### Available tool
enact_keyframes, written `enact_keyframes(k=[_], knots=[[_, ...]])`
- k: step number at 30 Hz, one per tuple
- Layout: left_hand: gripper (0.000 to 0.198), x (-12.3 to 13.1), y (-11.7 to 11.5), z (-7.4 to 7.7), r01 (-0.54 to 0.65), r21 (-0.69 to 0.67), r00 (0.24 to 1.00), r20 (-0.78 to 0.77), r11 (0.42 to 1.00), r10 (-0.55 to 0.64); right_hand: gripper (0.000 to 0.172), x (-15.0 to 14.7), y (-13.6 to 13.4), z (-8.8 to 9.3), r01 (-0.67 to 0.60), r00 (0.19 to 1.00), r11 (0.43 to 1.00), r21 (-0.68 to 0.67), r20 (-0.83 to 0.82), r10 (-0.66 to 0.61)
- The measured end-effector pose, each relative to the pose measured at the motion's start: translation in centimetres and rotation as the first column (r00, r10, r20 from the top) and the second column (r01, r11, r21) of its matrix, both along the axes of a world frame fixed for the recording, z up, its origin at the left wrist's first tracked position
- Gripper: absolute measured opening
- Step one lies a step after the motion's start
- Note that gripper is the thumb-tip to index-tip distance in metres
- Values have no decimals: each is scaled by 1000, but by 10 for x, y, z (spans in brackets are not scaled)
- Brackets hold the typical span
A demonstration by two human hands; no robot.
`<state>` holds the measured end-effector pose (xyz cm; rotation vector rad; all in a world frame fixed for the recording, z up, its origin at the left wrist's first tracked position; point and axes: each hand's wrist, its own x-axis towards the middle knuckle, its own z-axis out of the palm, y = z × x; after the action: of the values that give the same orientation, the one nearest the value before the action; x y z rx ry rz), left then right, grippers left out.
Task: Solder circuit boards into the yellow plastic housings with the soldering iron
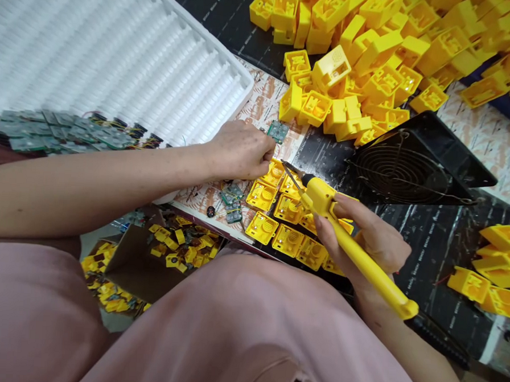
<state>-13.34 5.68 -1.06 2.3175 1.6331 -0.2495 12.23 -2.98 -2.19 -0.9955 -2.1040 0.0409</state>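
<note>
One yellow soldering gun (364,258) is in the right hand (374,238), fingers wrapped around its grip, its tip over rows of open yellow housings (262,228). Four housings show in the row nearest the lap; hands and tool hide some others. The left hand (240,151) curls its fingers together above that group; I cannot tell whether they pinch anything. Just beyond lies one green circuit board (278,132). Farther out: one black fan (399,171), one white tray (117,47), and uncountable heaped yellow cases (379,52).
</note>
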Motion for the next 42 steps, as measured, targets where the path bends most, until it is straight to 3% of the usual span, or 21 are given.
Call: enact_keyframes(k=[3,5,8,10,12,14,16,20,22,26,34,37,42], knots=[[18,1,-1,-1,-14,-18,1000,16,1000,14,65,5,-3,-4,2,998,999,-53,-57,-5],[21,-1,-3,4,-33,-19,998,50,999,34,71,7,-4,-7,-5,998,997,-78,-69,0],[35,-16,-11,17,-101,57,973,212,993,87,66,10,-6,-9,35,997,996,-79,-59,-39],[41,-32,-19,25,-210,98,932,320,973,169,57,12,-7,-9,56,996,994,-89,-71,-62],[45,-49,-28,27,-288,85,916,317,954,248,43,14,-8,-10,55,989,994,-95,-129,-67],[48,-60,-35,22,-263,48,940,239,964,244,31,15,-9,-10,19,979,998,-64,-202,-31],[50,-62,-43,14,-161,29,961,233,987,150,29,15,-9,-10,-10,976,998,-58,-216,-3],[43,-47,-54,0,-52,86,915,403,995,13,42,19,-12,-13,49,984,992,-120,-165,-69],[35,-37,-57,-4,-22,75,911,412,997,-11,50,22,-13,-14,67,987,987,-143,-138,-87],[31,-31,-58,-6,48,32,931,360,998,-56,54,25,-15,-13,56,991,988,-141,-117,-72],[41,-41,-69,-7,89,140,951,284,986,-126,50,24,-12,-7,36,994,990,-137,-100,-50],[34,-29,-67,-12,45,117,939,334,992,-81,45,21,-12,-6,30,996,994,-105,-85,-39],[28,-23,-44,-6,-101,-148,868,469,984,160,45,23,-14,-7,65,996,990,-124,-56,-72]])
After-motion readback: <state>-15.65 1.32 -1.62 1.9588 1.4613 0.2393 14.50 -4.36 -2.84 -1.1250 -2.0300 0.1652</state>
